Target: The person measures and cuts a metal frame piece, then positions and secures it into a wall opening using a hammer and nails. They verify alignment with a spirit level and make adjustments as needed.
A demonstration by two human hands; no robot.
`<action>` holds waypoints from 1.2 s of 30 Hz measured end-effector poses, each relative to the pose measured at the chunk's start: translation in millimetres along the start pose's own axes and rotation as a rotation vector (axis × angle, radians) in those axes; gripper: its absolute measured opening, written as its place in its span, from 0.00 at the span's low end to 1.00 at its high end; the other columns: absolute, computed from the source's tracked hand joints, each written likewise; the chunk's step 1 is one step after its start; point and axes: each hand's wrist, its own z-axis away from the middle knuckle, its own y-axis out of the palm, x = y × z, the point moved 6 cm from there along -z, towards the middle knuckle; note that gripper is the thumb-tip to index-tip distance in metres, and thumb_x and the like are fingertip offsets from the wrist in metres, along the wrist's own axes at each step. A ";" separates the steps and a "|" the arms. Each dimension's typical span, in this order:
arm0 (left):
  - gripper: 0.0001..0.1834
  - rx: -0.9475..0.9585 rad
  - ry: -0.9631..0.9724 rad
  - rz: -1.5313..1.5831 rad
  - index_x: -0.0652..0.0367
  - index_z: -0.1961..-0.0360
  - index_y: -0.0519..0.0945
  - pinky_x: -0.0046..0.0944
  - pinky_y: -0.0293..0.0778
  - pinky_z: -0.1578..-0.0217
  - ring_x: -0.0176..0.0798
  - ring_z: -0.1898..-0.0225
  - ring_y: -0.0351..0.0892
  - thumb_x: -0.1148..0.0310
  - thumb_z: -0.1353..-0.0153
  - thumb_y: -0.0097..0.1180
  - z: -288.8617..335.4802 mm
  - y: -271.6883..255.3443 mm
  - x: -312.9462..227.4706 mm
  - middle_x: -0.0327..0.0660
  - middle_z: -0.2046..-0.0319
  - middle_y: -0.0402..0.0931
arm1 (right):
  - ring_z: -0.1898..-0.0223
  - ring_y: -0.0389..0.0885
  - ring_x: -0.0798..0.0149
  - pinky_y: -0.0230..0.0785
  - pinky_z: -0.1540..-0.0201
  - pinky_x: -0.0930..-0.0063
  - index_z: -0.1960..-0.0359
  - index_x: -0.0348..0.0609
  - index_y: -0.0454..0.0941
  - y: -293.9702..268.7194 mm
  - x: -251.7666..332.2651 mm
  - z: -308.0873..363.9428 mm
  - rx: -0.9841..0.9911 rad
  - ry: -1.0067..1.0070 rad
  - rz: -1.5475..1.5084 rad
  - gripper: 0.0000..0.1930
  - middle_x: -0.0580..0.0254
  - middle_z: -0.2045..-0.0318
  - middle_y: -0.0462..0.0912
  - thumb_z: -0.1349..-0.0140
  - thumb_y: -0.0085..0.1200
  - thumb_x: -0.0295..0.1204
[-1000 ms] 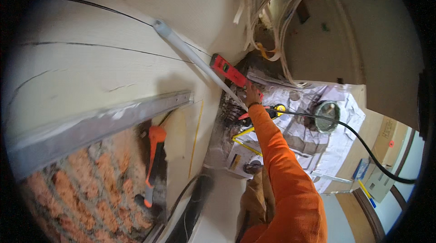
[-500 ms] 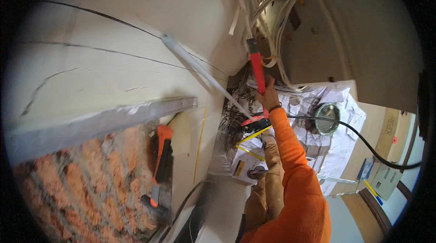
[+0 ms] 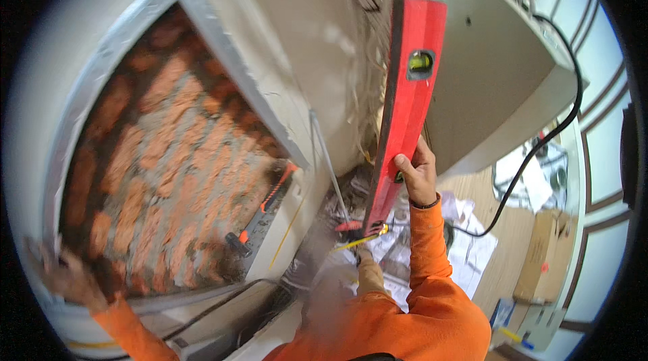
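In my right hand (image 3: pixel 422 173) is a long red spirit level (image 3: pixel 413 108), held near its lower half with the thumb across its face. The level stands nearly upright, slightly tilted, with a yellow-green vial showing in its upper part. My left hand (image 3: pixel 71 278) is at the far left, by the lower corner of the grey metal frame (image 3: pixel 226 47) around a brick recess (image 3: pixel 169 178). Motion blurs its fingers, so whether it grips the frame is unclear. An orange-and-black hammer (image 3: pixel 263 207) rests at the recess's right side.
Bundled pale cables (image 3: pixel 368 30) hang behind the level. A grey metal cabinet (image 3: pixel 503 70) juts out at the right, with a black cable (image 3: pixel 533 151) looping past it. Below lie crumpled paper sheets (image 3: pixel 472 243), a yellow folding rule (image 3: pixel 351 244) and a cardboard box (image 3: pixel 542 256).
The view has swung toward the brick recess. My right hand has brought the level up closer and more upright. My left hand has come into view at the far left.
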 end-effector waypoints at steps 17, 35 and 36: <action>0.25 -0.263 -0.149 0.195 0.43 0.56 0.86 0.49 0.62 0.46 0.42 0.54 0.68 0.73 0.60 0.67 2.2 -40.3 -22.8 0.31 0.57 0.73 | 0.64 0.81 0.43 0.74 0.60 0.55 0.47 0.51 0.79 429.4 334.9 -72.8 0.837 -1.491 0.481 0.18 0.49 0.63 0.82 0.38 0.60 0.37; 0.21 -0.370 -0.061 0.153 0.50 0.55 0.87 0.45 0.66 0.47 0.45 0.54 0.71 0.70 0.54 0.71 10.6 -31.9 -26.7 0.33 0.59 0.81 | 0.74 0.82 0.51 0.75 0.72 0.58 0.45 0.62 0.80 483.5 281.9 -102.5 0.879 -1.734 0.488 0.18 0.56 0.67 0.78 0.35 0.57 0.46; 0.21 -0.398 -0.056 0.164 0.51 0.56 0.88 0.46 0.65 0.48 0.45 0.55 0.70 0.73 0.56 0.69 10.3 -34.2 -27.1 0.33 0.59 0.79 | 0.75 0.82 0.51 0.76 0.72 0.57 0.47 0.61 0.80 487.5 279.0 -97.8 0.869 -1.731 0.478 0.17 0.56 0.68 0.78 0.35 0.57 0.47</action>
